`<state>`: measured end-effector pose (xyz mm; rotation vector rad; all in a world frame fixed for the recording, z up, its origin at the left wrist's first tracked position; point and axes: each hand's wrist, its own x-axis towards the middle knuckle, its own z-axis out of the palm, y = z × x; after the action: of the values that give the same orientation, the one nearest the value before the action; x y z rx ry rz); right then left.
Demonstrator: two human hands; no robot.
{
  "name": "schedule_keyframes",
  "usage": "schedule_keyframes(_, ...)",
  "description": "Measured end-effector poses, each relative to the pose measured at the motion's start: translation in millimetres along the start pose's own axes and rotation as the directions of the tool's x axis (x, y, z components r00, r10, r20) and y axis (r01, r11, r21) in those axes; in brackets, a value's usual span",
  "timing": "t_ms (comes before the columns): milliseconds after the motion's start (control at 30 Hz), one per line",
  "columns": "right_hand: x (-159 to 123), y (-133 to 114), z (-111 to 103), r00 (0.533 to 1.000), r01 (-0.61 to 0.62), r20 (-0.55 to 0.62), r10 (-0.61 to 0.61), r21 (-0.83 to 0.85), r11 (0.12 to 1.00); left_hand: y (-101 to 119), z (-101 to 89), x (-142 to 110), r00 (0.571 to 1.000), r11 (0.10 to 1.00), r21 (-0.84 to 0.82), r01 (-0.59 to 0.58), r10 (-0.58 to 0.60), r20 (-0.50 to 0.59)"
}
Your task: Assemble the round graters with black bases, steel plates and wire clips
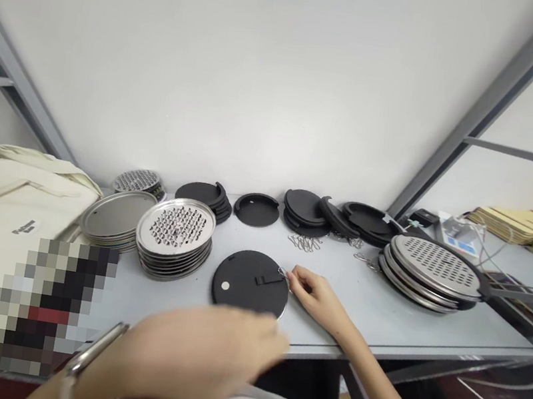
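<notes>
Grater discs (175, 229) sat stacked on the left of the bench (361, 302); your left hand (197, 350) was a blur by the black disc (244, 294), its grip unreadable. The disc lay flat, and at its right rim your right hand (316, 296) pinched a wire hook (283, 273)!

Black disc (250, 278) as landmark: open strip of table (253, 239) behind it, up to black holder (257, 213). Narrow lane to its left, then grater stack (175, 232) blocks. Right rim blocked by right hand (316, 295) pinching metal clip (283, 272); wider free patch further right of disc, until plate stack (431, 273). Loose clips (305, 243) clutter behind-right of disc. Near side obstructed in view by blurred left hand (206, 352), its height above table unclear
</notes>
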<state>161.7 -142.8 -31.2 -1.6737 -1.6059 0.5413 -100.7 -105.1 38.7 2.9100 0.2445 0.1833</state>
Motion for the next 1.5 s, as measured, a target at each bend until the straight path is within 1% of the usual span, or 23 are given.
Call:
schedule_keyframes(67, 0.0, 0.3, 0.3, 1.0, 0.014, 0.012, -0.014, -0.001, 1.0, -18.7, -12.1, 46.5, 0.999, 0.998, 0.045, -0.043, 0.042, 0.032)
schedule_keyframes(133, 0.0, 0.6, 0.5, 1.0, 0.024, 0.015, -0.024, -0.003, 1.0, -33.7, -12.9, 81.0, 0.997, 0.994, 0.111, -0.007, -0.001, 0.074)
schedule_keyframes(200, -0.2, 0.7, 0.7, 1.0, 0.026, 0.012, -0.026, -0.003, 1.0, -43.8, -5.2, 101.5, 0.996, 0.987, 0.157, 0.035, -0.048, 0.081)
schedule_keyframes(267, -0.4, 0.5, 0.8, 1.0, 0.026, 0.01, -0.026, -0.002, 1.0, -50.2, 5.9, 110.5, 0.997, 0.978, 0.204, 0.044, -0.054, 0.046)
schedule_keyframes(367, -0.8, -0.1, 0.8, 1.0, 0.027, 0.011, -0.027, -0.007, 1.0, -56.5, 19.3, 112.9, 1.0, 0.965, 0.26, 0.027, -0.028, 0.0)
schedule_keyframes(467, -0.9, -0.2, 0.7, 1.0, 0.027, 0.015, -0.027, -0.022, 0.999, -61.1, 24.7, 111.6, 1.0, 0.966, 0.259, 0.002, 0.0, -0.01)
schedule_keyframes(800, -0.4, -1.7, 1.2, 0.999, 0.051, 0.012, -0.05, -0.062, 0.997, -69.7, 26.7, 110.0, 0.996, 0.977, 0.2, -0.07, 0.078, -0.033)
schedule_keyframes(933, -0.7, -1.1, 1.5, 0.999, 0.052, 0.011, -0.051, -0.074, 0.996, -71.5, 28.4, 110.6, 0.997, 0.981, 0.182, -0.069, 0.075, -0.022)
schedule_keyframes(1133, -1.6, -1.2, 0.8, 0.999, 0.054, 0.001, -0.054, -0.056, 0.997, -71.6, 29.1, 111.0, 0.996, 0.982, 0.17, -0.078, 0.085, -0.032)
schedule_keyframes(1267, -2.4, -3.7, 0.3, 0.998, 0.061, -0.001, -0.061, -0.051, 0.997, -70.7, 28.1, 111.1, 0.997, 0.987, 0.147, -0.064, 0.069, -0.031)
schedule_keyframes(1333, -2.6, -5.3, 0.0, 0.997, 0.073, -0.011, -0.074, -0.074, 0.995, -70.4, 27.8, 111.2, 0.997, 0.988, 0.138, -0.063, 0.068, -0.034)
schedule_keyframes(1500, -2.0, -6.4, -0.8, 0.991, 0.116, -0.045, -0.128, -0.197, 0.973, -70.4, 28.3, 111.4, 0.996, 0.988, 0.139, -0.067, 0.074, -0.045)
